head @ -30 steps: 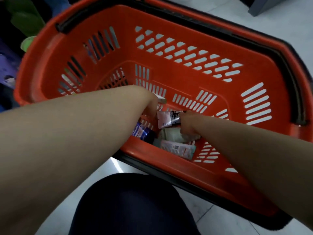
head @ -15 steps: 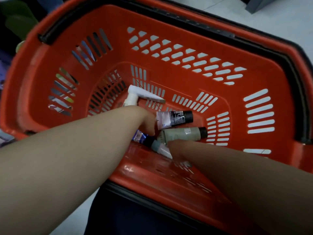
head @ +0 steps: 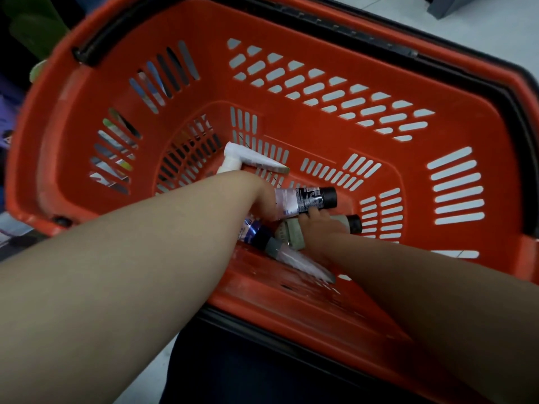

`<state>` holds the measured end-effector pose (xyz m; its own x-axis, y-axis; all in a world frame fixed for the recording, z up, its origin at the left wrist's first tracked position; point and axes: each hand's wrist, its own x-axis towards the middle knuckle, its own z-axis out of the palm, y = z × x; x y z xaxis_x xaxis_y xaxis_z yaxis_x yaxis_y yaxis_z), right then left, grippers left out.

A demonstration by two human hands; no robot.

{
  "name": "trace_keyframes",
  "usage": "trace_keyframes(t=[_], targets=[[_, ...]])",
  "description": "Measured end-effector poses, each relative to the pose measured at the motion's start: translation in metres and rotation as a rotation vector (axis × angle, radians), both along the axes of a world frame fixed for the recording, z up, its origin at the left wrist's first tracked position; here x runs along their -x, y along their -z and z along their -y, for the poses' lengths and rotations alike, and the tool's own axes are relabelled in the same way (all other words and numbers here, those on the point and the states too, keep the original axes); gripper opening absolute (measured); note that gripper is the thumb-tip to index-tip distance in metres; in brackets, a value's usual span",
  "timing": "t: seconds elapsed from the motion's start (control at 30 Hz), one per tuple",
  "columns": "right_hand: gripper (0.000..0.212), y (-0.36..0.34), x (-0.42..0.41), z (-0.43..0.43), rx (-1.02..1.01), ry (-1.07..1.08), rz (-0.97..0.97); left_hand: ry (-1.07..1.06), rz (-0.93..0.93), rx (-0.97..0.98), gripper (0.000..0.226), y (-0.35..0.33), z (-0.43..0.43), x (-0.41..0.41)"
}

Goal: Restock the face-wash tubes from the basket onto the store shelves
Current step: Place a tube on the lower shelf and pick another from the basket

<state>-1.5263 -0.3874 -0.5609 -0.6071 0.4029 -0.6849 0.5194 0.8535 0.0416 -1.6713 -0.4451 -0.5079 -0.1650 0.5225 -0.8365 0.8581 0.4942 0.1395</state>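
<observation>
Near rim of basket: the orange shopping basket [head: 455,290] sits on a pale floor, its near wall lowest in view, and both bare forearms cross that wall to reach the bottom.
Clear tube: a translucent tube with a grey cap [head: 294,258] lies against the near wall, beside the right wrist.
Blue tube: a dark blue tube [head: 253,230] lies by the near wall, partly under the left forearm.
Right hand: the right hand [head: 319,228] reaches down palm-first onto a pale green tube with a black cap [head: 291,231]. Its fingers curl over the tube's middle, apparently closing on it, though a firm grip cannot be confirmed.
Left hand: the left hand [head: 262,196] is mostly hidden behind its own wrist. It appears to clasp a white tube [head: 250,158], which juts up and away from the fist, and it touches the white-and-black tube [head: 306,198] lying mid-floor.
Far wall: nothing rests against it.
Progress: five tubes show, all inside the basket, and no shelf is clearly in view. The step looks like gathering tubes. Every visible tube is left to carry over and shelve.
</observation>
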Motion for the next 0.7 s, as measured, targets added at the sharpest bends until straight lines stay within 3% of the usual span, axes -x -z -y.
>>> trace_keyframes(t=[0.13,0.33,0.53,0.7], targets=[[0.077,0.003,-0.004,-0.011,-0.089,-0.054,0.123,-0.039,0.024,0.027,0.038,-0.004,-0.001,0.002],[0.052,0.007,0.003,-0.017,-0.176,-0.147,0.138,-0.084,0.017,-0.008,0.037,-0.005,0.002,0.001],[0.038,-0.006,0.009,-0.041,0.346,0.265,-0.029,-0.243,0.188,-0.012,0.032,-0.019,0.009,-0.008],[0.024,-0.039,0.043,-0.029,0.895,0.879,-0.454,-0.597,0.242,-0.161,0.018,-0.028,0.015,0.002]])
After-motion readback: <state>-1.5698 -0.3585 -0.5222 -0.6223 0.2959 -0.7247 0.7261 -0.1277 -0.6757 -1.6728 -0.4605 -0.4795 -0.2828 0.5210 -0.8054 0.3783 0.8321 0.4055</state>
